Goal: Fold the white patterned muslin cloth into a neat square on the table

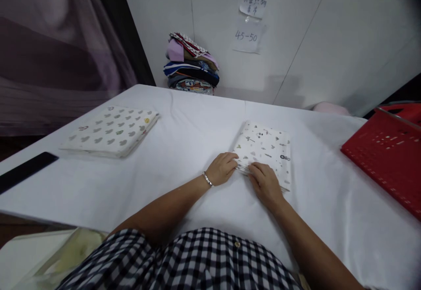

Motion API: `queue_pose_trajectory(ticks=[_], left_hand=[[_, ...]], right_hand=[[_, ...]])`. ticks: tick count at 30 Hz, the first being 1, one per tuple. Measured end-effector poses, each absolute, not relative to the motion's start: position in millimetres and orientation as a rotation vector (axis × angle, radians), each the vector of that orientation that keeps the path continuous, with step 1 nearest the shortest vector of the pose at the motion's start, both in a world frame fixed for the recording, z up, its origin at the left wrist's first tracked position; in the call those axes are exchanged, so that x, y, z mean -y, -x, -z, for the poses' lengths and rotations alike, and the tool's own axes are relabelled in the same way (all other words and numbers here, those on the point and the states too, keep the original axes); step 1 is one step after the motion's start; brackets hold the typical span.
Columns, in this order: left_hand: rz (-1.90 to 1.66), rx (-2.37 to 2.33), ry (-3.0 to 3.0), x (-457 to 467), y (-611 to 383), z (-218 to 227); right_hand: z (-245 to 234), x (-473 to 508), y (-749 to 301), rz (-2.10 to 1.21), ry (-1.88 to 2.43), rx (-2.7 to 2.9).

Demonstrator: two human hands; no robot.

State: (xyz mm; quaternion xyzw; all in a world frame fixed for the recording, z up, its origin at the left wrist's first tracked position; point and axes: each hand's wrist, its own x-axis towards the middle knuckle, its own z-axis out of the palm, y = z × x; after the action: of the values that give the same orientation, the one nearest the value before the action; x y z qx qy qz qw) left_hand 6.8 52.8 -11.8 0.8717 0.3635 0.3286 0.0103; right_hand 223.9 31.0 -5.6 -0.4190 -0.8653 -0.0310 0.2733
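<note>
Presently | folded cloth | just beyond hands | touching both

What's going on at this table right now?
A person in a checked top has both hands on a small folded cloth with a scattered print. The left hand is at its near left corner, the right hand on the near edge beside it; how firmly they grip can't be told. The cloth lies folded on the white table covering. Another folded cloth lies untouched to the left, and a red basket sits at the right.
</note>
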Motion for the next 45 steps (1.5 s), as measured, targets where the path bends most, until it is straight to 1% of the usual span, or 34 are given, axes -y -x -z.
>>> queue_pose_trajectory(ticks=[6, 10, 16, 22, 36, 45], left_hand=[[-0.980, -1.198, -2.828, -54, -11, 14], [-1.014, -1.207, -2.847, -55, -12, 15], [-1.059, -1.148, -2.688, -57, -10, 13], [-1.192, -1.160, -2.510, -57, -11, 15], [-1.088, -1.217, -2.508, -57, -13, 18], [-1.042, -1.292, -2.532, -58, -16, 18]], right_hand=[[2, -33, -213, 0.128, 1.095, 2.375], [2, -35, -212, 0.182, 1.094, 2.390], [5, -38, -213, 0.191, 1.060, 2.345], [1, -39, -209, 0.167, 1.074, 2.373], [13, -42, -211, 0.190, 1.062, 2.349], [7, -39, -211, 0.212, 1.086, 2.338]])
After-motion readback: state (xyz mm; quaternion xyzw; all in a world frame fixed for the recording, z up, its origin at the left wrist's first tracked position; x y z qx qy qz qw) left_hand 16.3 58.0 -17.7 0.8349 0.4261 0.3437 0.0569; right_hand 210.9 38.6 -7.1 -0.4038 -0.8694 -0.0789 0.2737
